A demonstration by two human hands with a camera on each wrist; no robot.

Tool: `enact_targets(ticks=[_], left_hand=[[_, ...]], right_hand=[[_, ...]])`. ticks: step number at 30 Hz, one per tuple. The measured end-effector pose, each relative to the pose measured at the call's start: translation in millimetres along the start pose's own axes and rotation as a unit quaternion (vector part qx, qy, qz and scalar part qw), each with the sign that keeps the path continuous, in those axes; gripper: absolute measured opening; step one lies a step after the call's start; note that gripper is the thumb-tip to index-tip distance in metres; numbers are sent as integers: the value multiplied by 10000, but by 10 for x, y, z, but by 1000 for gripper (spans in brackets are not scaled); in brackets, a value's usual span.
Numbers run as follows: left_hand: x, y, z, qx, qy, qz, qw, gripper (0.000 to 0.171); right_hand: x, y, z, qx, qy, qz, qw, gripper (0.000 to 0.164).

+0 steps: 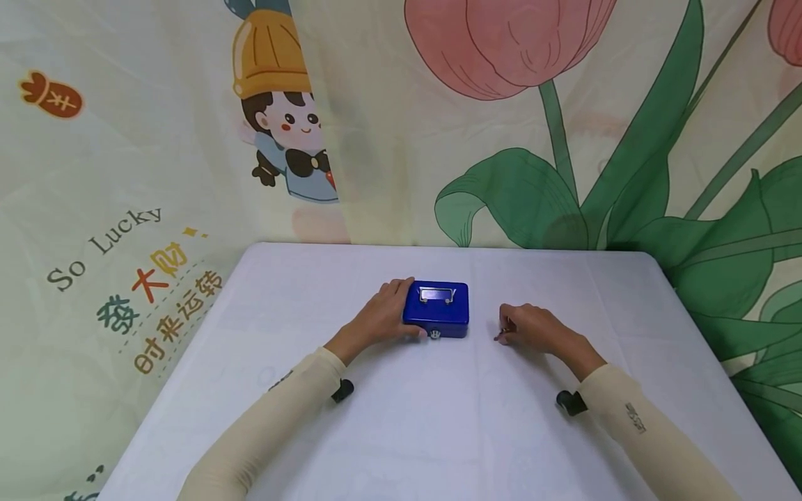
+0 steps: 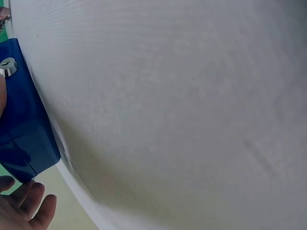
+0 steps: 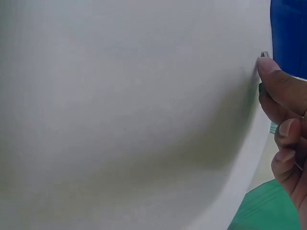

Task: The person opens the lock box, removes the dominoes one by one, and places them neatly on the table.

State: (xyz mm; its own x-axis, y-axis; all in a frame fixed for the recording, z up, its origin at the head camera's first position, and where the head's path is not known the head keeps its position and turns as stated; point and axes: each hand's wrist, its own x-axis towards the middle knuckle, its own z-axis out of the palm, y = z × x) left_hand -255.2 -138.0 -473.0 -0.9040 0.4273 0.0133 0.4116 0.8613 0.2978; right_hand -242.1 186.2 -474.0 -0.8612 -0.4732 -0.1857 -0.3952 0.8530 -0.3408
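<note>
A blue metal cash box [image 1: 436, 309] lies on the table with its lid down. It has a silver handle [image 1: 436, 295] on top and a round silver lock [image 2: 8, 66] with a keyhole on its front. My left hand [image 1: 391, 311] grips the box by its left side, thumb at the front and fingers toward the back. To the right of the box and apart from it, my right hand [image 1: 529, 327] pinches a small metal key [image 3: 264, 54] between thumb and forefinger. Only its tip shows; the fingers hide the rest.
A white cloth covers the table [image 1: 401, 431]. Behind it hangs a printed curtain [image 1: 376, 139] with tulips and a cartoon figure. A dark wrist camera [image 1: 342, 390] sits under the left sleeve and another camera [image 1: 571, 403] under the right.
</note>
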Motion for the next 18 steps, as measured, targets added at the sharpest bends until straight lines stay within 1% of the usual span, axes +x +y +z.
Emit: enact_targets(ticks=[5,9,13,16,18], left_hand=[[12,5,1,-38,-9,-43,10000,118],[12,9,-5,-24,8,-27,10000,117],[13,10,-7,-17,6,-28,10000,117],[15,10,-5,-20,-24,-36,10000,116],[15,8,-3,-35,-40,-38,10000,116]], right_hand=[[-38,22,13,19,34,-166,9999,25],[-70,20,19,-29,31,-353,9994,19],[-91,34,53,-66,206,-571,9981,13],[-106,49,84,-108,330,-642,9973,11],[-114,56,94,-113,329,-611,9975,11]])
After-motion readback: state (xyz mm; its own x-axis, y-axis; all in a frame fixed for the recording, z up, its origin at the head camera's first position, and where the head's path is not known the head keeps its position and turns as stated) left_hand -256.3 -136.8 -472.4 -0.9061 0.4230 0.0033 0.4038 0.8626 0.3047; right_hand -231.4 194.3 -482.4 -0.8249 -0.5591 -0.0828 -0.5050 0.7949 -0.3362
